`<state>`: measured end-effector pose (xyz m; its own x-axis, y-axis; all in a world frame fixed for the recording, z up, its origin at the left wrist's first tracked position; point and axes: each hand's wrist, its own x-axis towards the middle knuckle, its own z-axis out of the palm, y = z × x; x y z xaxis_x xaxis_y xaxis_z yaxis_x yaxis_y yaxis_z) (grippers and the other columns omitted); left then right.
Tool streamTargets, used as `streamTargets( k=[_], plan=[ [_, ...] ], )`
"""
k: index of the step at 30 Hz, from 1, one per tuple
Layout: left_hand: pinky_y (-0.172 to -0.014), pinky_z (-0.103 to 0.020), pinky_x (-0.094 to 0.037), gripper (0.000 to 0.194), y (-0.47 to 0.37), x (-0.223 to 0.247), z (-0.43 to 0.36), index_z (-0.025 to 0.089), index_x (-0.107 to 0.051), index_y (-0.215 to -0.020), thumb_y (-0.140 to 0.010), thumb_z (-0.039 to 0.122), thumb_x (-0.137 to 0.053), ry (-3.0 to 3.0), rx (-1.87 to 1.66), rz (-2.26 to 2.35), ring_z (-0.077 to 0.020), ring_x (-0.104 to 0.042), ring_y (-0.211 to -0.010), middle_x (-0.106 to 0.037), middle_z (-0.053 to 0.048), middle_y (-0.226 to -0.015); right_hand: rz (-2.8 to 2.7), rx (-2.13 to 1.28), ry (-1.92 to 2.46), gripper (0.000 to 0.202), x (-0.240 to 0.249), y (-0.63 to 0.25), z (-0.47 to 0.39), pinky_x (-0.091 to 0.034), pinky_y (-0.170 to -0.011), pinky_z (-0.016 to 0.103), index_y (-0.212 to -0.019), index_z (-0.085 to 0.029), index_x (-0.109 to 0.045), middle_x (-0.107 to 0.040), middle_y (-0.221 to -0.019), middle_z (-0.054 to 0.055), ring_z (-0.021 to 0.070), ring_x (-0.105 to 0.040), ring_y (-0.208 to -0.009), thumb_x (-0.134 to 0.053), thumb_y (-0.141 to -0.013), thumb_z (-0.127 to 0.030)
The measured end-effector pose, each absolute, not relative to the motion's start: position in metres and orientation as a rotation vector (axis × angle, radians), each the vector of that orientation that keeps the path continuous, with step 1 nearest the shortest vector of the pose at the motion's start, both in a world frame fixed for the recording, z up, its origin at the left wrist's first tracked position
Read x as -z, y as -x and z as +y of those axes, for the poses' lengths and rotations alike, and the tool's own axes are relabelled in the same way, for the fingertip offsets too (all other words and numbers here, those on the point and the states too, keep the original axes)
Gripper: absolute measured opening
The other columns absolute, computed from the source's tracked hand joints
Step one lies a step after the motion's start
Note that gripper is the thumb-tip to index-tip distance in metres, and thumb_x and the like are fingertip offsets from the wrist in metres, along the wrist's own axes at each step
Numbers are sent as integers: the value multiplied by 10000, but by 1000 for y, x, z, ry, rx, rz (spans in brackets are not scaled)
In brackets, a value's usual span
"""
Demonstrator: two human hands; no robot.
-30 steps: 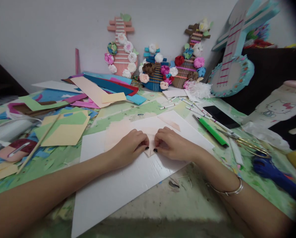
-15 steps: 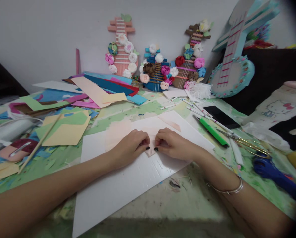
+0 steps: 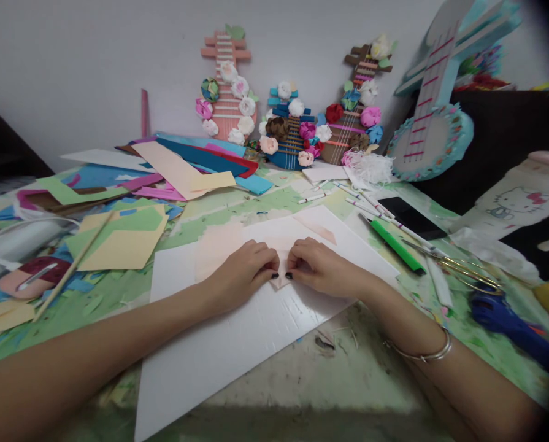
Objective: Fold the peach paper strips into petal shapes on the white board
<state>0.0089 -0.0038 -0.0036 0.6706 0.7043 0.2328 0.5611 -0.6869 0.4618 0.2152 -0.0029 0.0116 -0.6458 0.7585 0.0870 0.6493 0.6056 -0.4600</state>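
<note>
Hands: your left hand and right hand hardly moved since the earlier frame.
Grip: both pinch the pink paper.
Pink paper: on the white board; probably light, easily torn; hold its edges.

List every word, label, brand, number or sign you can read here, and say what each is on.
No text can be read.
Folded paper and white board: no lettering visible.
White container: a cat drawing, no legible words.
Green tool: any marking is too small to read.
</note>
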Motion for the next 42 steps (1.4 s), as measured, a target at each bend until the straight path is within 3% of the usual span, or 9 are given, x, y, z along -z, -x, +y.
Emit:
streamTargets(
  k=[21,42],
  plan=[
    [-766,-308,-426,132,-6,4,-7,174,-620,-832,-865,143,-496,-2554,-722,915,-167,-506,-851,-530,-38,-878,-2565,-537,1140,32,-10,-214,-2,-338,-733,296,-783,-173,-542,-569,-851,41,172,-479,-844,-551,-814,-168],
    [-793,-330,-429,173,-1,3,-15,145,-652,-878,-901,153,-481,-2770,-770,708,-190,-464,-896,-597,-75,-903,-2552,-543,1151,35,-11,-214,-3,-343,-731,301,-779,-180,-534,-567,-842,39,175,-478,-840,-546,-805,-160]
  ],
)
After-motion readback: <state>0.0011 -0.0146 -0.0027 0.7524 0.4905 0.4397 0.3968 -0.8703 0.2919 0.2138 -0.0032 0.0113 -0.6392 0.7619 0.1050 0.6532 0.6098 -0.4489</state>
